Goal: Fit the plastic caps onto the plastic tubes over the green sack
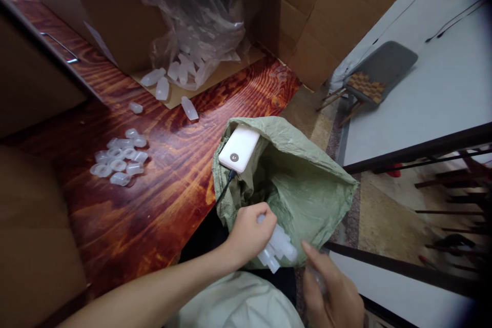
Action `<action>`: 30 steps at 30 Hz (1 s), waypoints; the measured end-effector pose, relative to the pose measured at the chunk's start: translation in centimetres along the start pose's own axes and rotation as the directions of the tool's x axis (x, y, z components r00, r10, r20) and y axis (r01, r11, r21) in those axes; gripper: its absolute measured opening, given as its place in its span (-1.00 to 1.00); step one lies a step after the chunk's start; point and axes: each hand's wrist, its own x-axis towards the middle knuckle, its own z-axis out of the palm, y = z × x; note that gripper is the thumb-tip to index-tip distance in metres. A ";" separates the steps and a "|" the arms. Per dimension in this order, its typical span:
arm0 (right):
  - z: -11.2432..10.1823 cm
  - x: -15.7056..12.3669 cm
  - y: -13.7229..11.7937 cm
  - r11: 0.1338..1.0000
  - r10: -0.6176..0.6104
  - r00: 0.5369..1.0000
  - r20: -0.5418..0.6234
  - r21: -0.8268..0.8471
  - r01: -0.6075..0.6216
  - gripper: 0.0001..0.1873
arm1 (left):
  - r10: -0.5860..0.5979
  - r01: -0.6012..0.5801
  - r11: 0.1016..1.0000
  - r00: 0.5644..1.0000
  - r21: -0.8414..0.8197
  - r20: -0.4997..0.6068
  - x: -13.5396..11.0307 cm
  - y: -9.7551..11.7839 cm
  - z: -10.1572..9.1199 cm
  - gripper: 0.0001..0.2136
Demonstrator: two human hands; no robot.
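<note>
My left hand (249, 233) is closed around a bunch of small translucent plastic bottles (280, 251) over the near edge of an open green sack (307, 184). My right hand (332, 292) is low at the bottom edge beside the sack, with a clear bottle (317, 279) against its fingers; how the fingers hold it is blurred. A white power bank (240, 148) with a black cable rests on the sack's far rim.
A group of bottle caps (119, 159) lies on the red-brown wooden table (169, 184). A tipped cardboard box (215, 15) at the back spills a plastic bag and loose bottles (169, 79). A chair (378, 72) and dark railings (423, 151) are to the right.
</note>
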 end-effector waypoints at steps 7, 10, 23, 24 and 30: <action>-0.9 -0.9 0.9 0.986 -0.164 0.985 0.057 0.011 0.164 -0.54 | 0.005 -0.006 1.000 0.999 0.009 0.033 -0.2 -0.3 0.2 -0.78; -1.0 -0.7 0.8 0.981 -0.194 0.973 0.125 0.022 0.193 -0.57 | -0.003 0.002 1.000 1.000 0.013 0.030 -0.1 -0.3 0.1 -0.80; 0.8 0.0 0.5 0.990 -0.135 0.986 0.096 -0.040 0.139 -0.77 | -0.104 0.107 0.993 0.993 -0.045 0.061 0.0 -0.9 0.5 -0.79; 1.1 0.1 0.4 0.994 -0.105 0.991 0.084 -0.018 0.107 -0.78 | -0.103 0.106 0.993 0.993 -0.053 0.056 0.0 -0.9 0.5 -0.79; 2.3 1.1 -0.9 0.985 0.133 0.989 -0.071 0.121 -0.124 -0.84 | -0.104 0.101 0.989 0.994 -0.108 -0.022 0.2 -0.7 0.0 -0.81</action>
